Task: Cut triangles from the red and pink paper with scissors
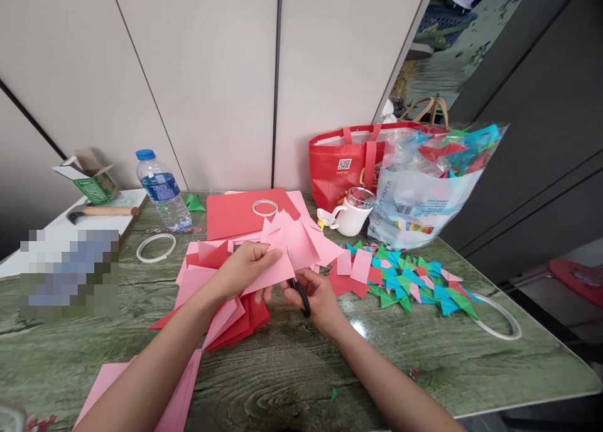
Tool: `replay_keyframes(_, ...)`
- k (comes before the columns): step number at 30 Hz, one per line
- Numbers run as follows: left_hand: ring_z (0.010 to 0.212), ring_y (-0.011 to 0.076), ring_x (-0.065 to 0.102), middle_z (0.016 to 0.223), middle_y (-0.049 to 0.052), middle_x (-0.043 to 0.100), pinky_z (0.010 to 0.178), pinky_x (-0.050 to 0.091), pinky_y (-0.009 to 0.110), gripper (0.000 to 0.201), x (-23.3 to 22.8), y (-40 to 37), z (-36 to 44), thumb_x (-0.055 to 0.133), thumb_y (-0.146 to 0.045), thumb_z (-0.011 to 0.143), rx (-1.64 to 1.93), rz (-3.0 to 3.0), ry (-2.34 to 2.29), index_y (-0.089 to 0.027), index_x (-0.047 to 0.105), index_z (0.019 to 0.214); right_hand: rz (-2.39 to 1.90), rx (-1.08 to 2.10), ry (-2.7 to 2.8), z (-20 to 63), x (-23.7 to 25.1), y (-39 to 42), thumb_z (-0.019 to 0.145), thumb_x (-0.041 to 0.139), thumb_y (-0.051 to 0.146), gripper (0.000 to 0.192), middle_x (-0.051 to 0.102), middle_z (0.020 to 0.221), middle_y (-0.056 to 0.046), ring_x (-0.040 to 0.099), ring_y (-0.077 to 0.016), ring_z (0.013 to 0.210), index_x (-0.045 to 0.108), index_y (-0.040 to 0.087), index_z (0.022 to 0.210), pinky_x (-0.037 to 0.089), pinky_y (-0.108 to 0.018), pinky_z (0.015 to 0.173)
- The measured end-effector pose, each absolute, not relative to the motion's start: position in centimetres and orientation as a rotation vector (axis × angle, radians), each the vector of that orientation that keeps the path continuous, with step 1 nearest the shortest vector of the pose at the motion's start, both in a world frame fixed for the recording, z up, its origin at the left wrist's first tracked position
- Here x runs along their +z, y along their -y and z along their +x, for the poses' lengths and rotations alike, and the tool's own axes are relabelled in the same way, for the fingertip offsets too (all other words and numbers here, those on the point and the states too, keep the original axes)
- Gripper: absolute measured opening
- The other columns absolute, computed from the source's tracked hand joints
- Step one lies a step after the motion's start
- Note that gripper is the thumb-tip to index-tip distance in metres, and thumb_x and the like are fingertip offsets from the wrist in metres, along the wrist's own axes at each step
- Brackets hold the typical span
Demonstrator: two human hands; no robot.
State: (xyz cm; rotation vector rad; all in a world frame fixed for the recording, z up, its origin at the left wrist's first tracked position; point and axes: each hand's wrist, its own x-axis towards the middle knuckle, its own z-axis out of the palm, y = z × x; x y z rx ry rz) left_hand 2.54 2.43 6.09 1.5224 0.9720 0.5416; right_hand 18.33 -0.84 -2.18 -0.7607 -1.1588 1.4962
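Far left of the white mug (351, 217), against the wall: an open cardboard box (89, 179), a hammer (101, 211) below it, then a water bottle (162, 190) standing upright; a white ring (155, 248) flat on the tabletop (292, 363), nearer the mug than the bottle; a second ring (264, 208) on the red sheet stack (240, 215) just left of the mug. Down-left of the mug, left hand (242, 270), grip closed on a pink paper sheet (282, 259), thumb on top, sheet lifted off a heap of pink and red pieces (221, 313). Directly below the mug, right hand (316, 297), grip closed through the handles of black scissors (300, 295), blades meeting the sheet's lower edge; cannot tell how wide the blades stand. Behind the mug, a red bag (339, 165); just right of it, a clear plastic bag (424, 187) of coloured scraps; below-right, a spread of green, blue and pink triangles (409, 284); farthest right, a third ring (499, 316).
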Motion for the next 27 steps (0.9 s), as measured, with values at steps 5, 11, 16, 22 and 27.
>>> replay_keyframes(5, 0.031, 0.0088, 0.051, 0.042, 0.002, 0.059, 0.029, 0.033, 0.015, 0.04, 6.18, -2.39, 2.55, 0.044, -0.044, 0.085, 0.534, 1.508, -0.957, -0.011, 0.059, 0.067, -0.814, 1.494, 1.12, 18.28, -2.28, 0.83, 0.056, 0.077, 0.027, 0.03, 0.057, 0.067, 0.001, 0.043, -0.0087, 0.053, 0.061, 0.018, 0.079, 0.038, -0.021, 0.048)
replay_keyframes(11, 0.041, 0.0137, 0.06, 0.049, 0.006, 0.064, 0.037, 0.044, 0.02, 0.043, 6.2, -2.39, 2.52, 0.044, -0.05, 0.083, 0.56, 1.455, -0.947, -0.011, 0.058, 0.069, -0.874, 1.47, 1.107, 18.24, -2.46, 0.77, 0.057, 0.076, 0.033, 0.03, 0.056, 0.066, 0.001, 0.045, -0.0103, 0.054, 0.062, 0.019, 0.079, 0.043, -0.023, 0.048)
replay_keyframes(16, 0.05, 0.0155, 0.063, 0.056, 0.006, 0.066, 0.045, 0.049, 0.023, 0.042, 6.23, -2.54, 2.43, 0.045, -0.051, 0.082, 0.661, 1.45, -0.987, -0.012, 0.057, 0.07, -0.87, 1.48, 1.123, 18.15, -2.1, 0.86, 0.052, 0.079, 0.031, 0.034, 0.053, 0.06, 0.003, 0.044, -0.0086, 0.049, 0.061, 0.017, 0.078, 0.042, -0.022, 0.046)
replay_keyframes(22, 0.05, 0.0166, 0.065, 0.057, 0.007, 0.067, 0.045, 0.05, 0.023, 0.038, 6.37, -2.21, 2.92, 0.047, -0.047, 0.082, 0.646, 1.484, -0.986, -0.013, 0.054, 0.066, -0.8, 1.502, 1.105, 18.15, -2.29, 0.91, 0.055, 0.078, 0.026, 0.041, 0.059, 0.068, 0.001, 0.052, -0.0112, 0.057, 0.055, 0.019, 0.087, 0.044, -0.023, 0.054)
replay_keyframes(27, 0.04, 0.0144, 0.06, 0.049, 0.004, 0.063, 0.035, 0.044, 0.02, 0.037, 6.35, -2.21, 3.0, 0.05, -0.046, 0.08, 0.606, 1.467, -0.985, -0.013, 0.053, 0.063, -0.779, 1.478, 1.184, 17.95, -2.03, 0.89, 0.058, 0.076, 0.032, 0.033, 0.066, 0.076, -0.005, 0.06, -0.0186, 0.069, 0.057, 0.017, 0.081, 0.047, -0.031, 0.069)
